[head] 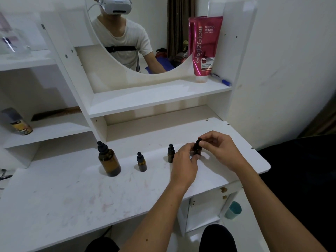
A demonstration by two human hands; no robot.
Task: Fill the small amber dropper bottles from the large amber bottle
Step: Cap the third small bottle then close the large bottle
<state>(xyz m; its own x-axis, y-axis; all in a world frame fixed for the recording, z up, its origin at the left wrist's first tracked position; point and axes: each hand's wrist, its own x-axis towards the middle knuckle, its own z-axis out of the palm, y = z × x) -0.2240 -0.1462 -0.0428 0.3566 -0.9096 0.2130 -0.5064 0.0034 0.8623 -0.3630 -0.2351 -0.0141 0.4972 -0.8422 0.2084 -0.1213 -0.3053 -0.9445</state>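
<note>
The large amber bottle point(109, 161) with a black dropper cap stands on the white tabletop point(76, 193) at the left. Right of it stands a small amber dropper bottle point(141, 163), capped. A second small bottle point(170, 154) stands just left of my left hand, partly hidden by it. My left hand point(184, 163) grips the body of a third small bottle point(197, 149) standing on the table. My right hand point(221, 149) pinches that bottle's black dropper cap point(199, 140) from the right.
A pink cream tube point(204, 50) and a blue pen point(222, 80) are on the upper shelf beside a mirror point(127, 33). A spray can point(18, 122) stands on the left shelf. A teal cup point(233, 210) is on the floor at the right.
</note>
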